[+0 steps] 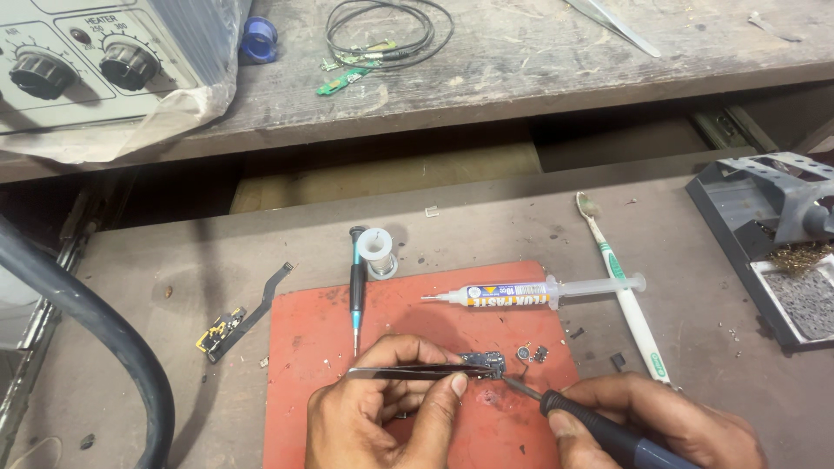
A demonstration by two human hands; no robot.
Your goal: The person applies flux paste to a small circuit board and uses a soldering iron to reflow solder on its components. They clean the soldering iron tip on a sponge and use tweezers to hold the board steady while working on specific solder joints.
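The small circuit board (484, 360) lies on the red mat (304, 347), pinned by tweezers (417, 372) in the left hand's (382, 408) closed grip. From four o'clock, the right hand (660, 426) wraps a soldering iron (599, 430), tip on the board: soldering, I judge; steady contact matters. A flux syringe (539, 293) sits at twelve o'clock.

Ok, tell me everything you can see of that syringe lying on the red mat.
The syringe is a clear plastic one with a white and yellow label around its barrel and a thin tapered tip pointing left. Its plunger sticks out to the right, partly drawn, ending in a flange. It lies flat, almost level across the upper edge of the red mat, its plunger end crossing the toothbrush. Neither hand touches it.
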